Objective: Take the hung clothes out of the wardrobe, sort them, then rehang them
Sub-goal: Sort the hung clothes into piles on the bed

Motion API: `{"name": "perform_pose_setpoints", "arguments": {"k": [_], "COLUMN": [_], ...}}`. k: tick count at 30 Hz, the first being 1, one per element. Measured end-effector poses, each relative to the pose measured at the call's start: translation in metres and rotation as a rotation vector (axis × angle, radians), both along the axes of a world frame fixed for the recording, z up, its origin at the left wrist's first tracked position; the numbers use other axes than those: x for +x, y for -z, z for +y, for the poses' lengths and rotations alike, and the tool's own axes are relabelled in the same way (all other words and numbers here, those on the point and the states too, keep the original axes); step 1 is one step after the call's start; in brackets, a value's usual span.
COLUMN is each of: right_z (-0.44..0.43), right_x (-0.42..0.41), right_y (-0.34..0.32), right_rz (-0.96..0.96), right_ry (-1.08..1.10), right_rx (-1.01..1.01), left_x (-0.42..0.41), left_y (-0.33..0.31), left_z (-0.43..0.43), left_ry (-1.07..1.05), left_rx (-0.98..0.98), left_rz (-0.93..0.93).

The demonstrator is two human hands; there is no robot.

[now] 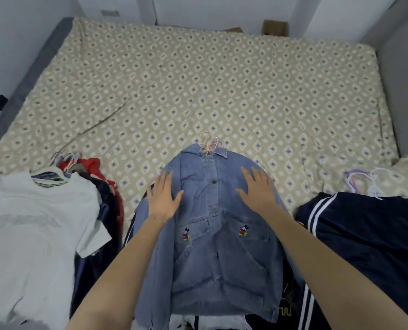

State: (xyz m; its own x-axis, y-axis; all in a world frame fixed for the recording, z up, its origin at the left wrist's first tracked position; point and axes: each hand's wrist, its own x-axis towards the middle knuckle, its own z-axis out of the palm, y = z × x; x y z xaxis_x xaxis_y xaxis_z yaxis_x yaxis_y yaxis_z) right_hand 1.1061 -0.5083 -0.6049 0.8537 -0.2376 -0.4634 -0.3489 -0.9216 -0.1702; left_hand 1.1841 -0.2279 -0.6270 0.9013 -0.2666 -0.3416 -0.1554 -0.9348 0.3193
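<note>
Denim jacket [212, 234] lies face up on the bed [198, 79], topping the middle pile, with the pink hanger [209, 144] hook showing at the collar. Left hand [163, 196] and right hand [257, 189] rest flat on its chest, fingers straight and spread, gripping nothing. Cloth likely heavy and stiffish; should hold shape, not slip. Best lifted by hanger hook or shoulders. White T-shirt [31, 222] pile lies left, navy striped garment [364, 234] right.

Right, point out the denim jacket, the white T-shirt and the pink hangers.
denim jacket [222, 270], head view, lower front panel
white T-shirt [31, 222], head view, chest
pink hangers [209, 142], head view, hooks above the collar
</note>
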Motion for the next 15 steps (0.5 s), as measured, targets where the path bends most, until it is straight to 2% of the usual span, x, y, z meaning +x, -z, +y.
{"name": "perform_pose_setpoints", "arguments": {"k": [8,15], "right_z": [-0.004,-0.02], "right_x": [0.068,0.117], "right_y": [0.105,0.155], "right_rz": [-0.045,-0.108], "right_ry": [0.069,0.142], "right_rx": [-0.007,-0.051], "left_x": [0.084,0.131], "left_y": [0.103,0.16], "left_z": [-0.022,-0.035], "left_ry": [-0.023,-0.107], "left_rx": [-0.057,-0.159], "left_rz": [0.009,-0.106]}}
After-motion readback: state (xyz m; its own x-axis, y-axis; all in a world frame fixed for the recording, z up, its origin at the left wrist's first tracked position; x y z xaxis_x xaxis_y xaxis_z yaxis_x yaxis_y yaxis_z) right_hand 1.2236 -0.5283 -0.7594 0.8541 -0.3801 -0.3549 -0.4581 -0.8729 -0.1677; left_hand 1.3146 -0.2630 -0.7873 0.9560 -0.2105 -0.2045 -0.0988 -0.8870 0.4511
